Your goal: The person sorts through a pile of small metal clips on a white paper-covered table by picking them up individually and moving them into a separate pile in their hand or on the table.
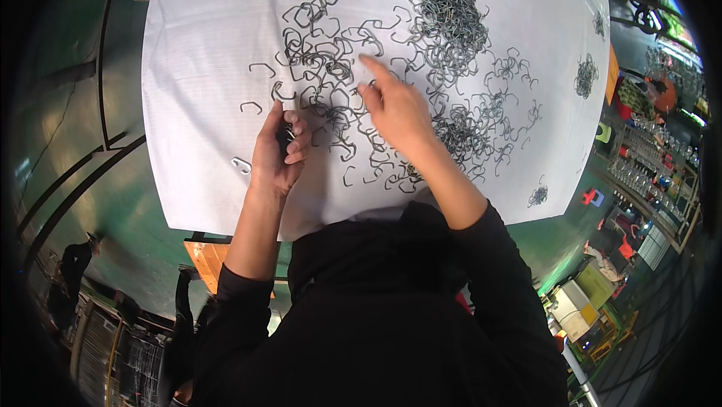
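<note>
White sheeting [203,69] covers the work table, and its left edge lies well apart from the left hand [282,148], with a broad pale strip between them where 1 stray hook [241,165] lies. The left fingers curl around bent wire hooks [286,135], and 1 more shows at the thumb tip. Over the scattered hooks [320,57] at mid-sheet, the right hand [402,110] points forward, index finger and thumb spread apart; whether its folded fingers hold anything, I cannot tell. A dense heap [451,16] sits farther off, and a looser heap [460,133] lies just beside the right forearm. Toward the right edge, with open room around them, are 2 small clusters [586,76] [538,195].
</note>
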`<action>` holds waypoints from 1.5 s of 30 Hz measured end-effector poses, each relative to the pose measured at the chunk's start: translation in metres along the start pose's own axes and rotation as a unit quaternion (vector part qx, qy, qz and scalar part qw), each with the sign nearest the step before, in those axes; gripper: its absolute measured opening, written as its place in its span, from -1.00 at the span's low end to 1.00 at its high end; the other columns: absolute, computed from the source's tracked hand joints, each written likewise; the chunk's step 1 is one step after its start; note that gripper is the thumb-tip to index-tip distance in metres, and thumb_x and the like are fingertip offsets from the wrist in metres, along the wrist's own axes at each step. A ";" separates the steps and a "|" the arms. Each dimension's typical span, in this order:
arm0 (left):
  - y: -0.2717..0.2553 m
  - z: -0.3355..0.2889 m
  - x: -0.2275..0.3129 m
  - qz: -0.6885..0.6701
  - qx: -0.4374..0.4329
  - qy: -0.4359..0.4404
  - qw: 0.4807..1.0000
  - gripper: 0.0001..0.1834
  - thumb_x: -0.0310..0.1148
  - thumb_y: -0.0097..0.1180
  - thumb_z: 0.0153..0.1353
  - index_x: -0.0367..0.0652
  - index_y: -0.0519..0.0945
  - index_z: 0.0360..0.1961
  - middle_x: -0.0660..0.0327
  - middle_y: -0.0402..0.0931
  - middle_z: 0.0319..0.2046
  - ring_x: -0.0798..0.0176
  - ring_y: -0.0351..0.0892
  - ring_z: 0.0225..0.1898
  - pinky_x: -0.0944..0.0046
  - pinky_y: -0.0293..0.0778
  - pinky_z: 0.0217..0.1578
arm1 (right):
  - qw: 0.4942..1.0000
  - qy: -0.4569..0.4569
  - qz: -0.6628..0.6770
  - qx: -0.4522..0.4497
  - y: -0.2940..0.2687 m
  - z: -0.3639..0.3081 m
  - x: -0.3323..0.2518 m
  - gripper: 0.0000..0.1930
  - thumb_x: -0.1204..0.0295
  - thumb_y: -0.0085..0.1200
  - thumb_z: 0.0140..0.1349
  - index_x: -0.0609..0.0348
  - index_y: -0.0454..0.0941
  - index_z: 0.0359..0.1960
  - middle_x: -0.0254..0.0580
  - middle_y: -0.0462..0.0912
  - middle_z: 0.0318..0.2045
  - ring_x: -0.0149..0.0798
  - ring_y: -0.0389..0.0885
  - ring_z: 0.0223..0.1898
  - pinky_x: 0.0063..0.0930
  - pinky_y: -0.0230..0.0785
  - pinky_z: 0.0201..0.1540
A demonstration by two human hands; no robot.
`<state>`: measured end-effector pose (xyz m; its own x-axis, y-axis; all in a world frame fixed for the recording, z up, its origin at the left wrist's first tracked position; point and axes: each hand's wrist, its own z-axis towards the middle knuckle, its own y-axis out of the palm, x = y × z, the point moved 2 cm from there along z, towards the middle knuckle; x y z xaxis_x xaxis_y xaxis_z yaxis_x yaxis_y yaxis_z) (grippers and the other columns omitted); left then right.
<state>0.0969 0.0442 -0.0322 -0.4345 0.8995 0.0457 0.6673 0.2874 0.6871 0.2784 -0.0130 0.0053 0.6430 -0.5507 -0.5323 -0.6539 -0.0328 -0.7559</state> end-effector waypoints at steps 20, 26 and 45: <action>0.007 -0.003 -0.010 -0.064 -0.044 -0.020 0.997 -0.67 -0.17 -0.34 0.35 -0.18 0.37 -0.35 0.21 0.38 -0.45 0.19 0.52 -0.29 0.14 0.59 -0.22 | 0.982 -0.059 -0.073 0.166 -0.009 0.049 0.016 -0.91 0.40 0.10 0.07 0.09 0.47 -0.43 -0.23 0.51 -0.39 -0.06 0.56 -0.41 -0.21 0.39 -0.40; 0.011 -0.005 -0.017 -0.054 -0.047 -0.004 0.997 -0.64 -0.17 -0.35 0.36 -0.23 0.39 -0.18 0.13 0.46 -0.32 0.05 0.51 -0.09 0.02 0.53 -0.11 | 0.965 -0.092 -0.161 0.187 -0.002 0.055 0.020 -0.90 0.40 0.12 0.04 0.09 0.47 -0.45 -0.24 0.52 -0.40 -0.08 0.56 -0.43 -0.21 0.40 -0.41; 0.007 -0.004 -0.019 0.006 -0.056 0.017 0.998 -0.59 -0.14 -0.32 0.35 -0.29 0.39 -0.12 0.06 0.48 -0.24 0.02 0.48 -0.05 0.13 0.51 -0.08 | 0.963 -0.129 -0.077 0.223 -0.026 0.040 0.019 -0.90 0.43 0.11 0.03 0.16 0.47 -0.46 -0.18 0.55 -0.48 -0.14 0.57 -0.42 -0.29 0.41 -0.40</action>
<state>0.1074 0.0274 -0.0249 -0.4474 0.8909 0.0780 0.6014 0.2352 0.7635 0.3237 0.0113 0.0000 0.8341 -0.3407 -0.4338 -0.3429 0.2956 -0.8916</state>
